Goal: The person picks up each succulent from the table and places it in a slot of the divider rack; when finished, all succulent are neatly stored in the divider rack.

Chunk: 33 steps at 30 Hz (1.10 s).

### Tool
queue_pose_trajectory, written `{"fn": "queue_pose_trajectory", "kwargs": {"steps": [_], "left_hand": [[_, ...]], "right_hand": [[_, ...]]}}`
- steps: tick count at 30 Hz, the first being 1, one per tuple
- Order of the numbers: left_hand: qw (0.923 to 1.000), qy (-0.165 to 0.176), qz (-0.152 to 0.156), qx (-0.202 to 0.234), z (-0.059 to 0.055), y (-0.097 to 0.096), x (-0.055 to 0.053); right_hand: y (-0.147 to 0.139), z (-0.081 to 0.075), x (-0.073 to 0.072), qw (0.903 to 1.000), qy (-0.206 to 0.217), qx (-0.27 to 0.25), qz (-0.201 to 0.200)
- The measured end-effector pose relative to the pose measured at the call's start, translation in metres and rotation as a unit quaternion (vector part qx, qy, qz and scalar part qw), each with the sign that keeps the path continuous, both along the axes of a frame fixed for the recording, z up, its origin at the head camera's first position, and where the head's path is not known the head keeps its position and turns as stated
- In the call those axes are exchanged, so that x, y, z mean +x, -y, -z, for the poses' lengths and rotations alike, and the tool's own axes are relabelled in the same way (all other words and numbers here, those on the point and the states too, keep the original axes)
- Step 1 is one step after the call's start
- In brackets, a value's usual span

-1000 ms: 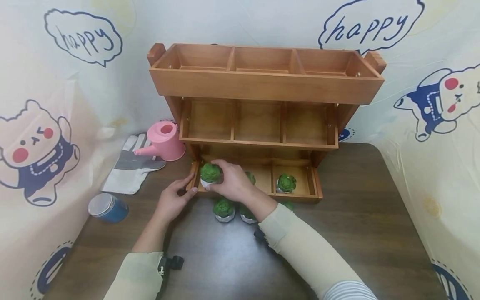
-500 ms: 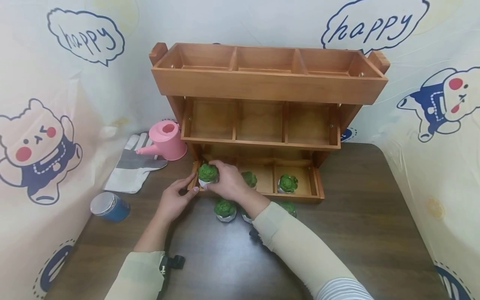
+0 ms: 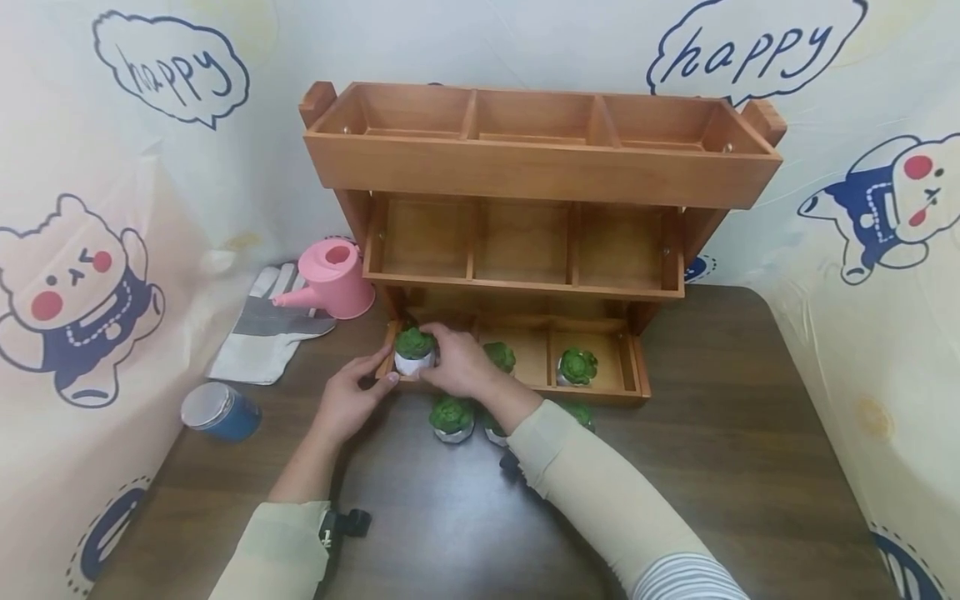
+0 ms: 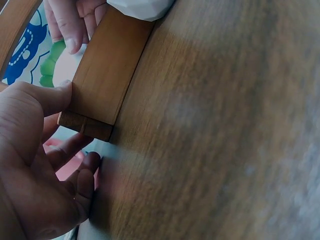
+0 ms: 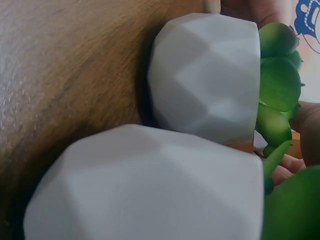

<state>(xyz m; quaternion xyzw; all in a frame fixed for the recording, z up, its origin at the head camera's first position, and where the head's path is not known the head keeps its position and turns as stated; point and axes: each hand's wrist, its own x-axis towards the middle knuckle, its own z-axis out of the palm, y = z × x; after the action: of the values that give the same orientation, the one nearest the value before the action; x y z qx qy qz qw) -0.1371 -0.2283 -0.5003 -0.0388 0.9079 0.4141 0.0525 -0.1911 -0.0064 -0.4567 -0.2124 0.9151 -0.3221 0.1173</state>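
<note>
Potted succulent (image 3: 414, 354) grasped by right hand (image 3: 463, 362), left hand (image 3: 348, 402) gripping planter shelf (image 3: 540, 171); two pots (image 3: 577, 367) shelved, three pots (image 3: 452, 421) in front seem pending.

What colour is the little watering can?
The watering can is pink; the head view shows it best.

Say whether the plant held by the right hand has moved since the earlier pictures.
Yes, the plant has moved left, nearer the left end of the bottom shelf.
</note>
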Motion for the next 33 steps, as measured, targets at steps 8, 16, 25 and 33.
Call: {"fn": "queue_pose_trajectory", "kwargs": {"steps": [8, 16, 25, 33], "left_hand": [[0.9999, -0.009, 0.005, 0.003, 0.000, -0.001, 0.000], [0.9999, -0.009, 0.003, -0.004, 0.000, 0.001, 0.000], [0.9998, -0.017, 0.000, -0.006, 0.001, -0.001, 0.000], [0.9998, -0.015, -0.006, -0.009, 0.002, -0.002, 0.000]], "right_hand": [[-0.002, -0.004, 0.001, 0.9994, 0.024, -0.013, -0.021], [-0.009, -0.008, 0.003, 0.9971, 0.051, -0.049, -0.026], [-0.025, -0.011, 0.009, 0.9842, 0.103, -0.143, -0.011], [-0.039, -0.011, 0.017, 0.9730, 0.113, -0.201, -0.005]]}}
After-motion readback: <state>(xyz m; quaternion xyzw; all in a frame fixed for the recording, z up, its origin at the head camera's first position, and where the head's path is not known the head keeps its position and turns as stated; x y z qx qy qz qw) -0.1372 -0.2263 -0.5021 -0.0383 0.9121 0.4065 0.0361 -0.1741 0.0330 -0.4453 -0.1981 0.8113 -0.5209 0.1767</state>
